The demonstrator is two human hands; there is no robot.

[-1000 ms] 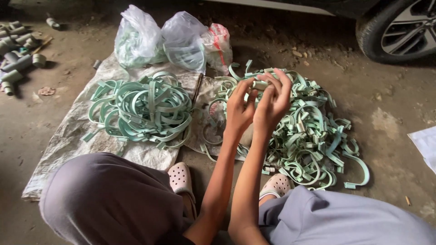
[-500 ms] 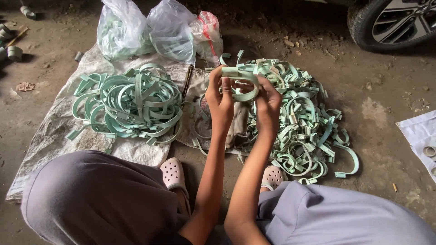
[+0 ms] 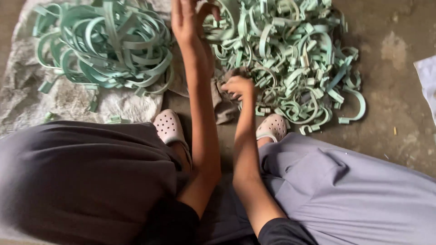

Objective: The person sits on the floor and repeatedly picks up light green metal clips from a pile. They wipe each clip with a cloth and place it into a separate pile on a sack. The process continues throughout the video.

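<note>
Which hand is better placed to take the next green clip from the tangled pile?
Probably the right hand: it is low at the near edge of the tangled pile of green clips, fingers curled by loose pieces. The left hand is raised between this pile and the looped clips pile.

A bare strip of floor [image 3: 390,109] is left right of the tangled clip pile [image 3: 290,59]; the left side is blocked by stacked bands [image 3: 104,45].

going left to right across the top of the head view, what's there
pile of large pale green plastic loops on a woven sack → left hand → heap of smaller pale green plastic clips → white sheet at the edge
</note>
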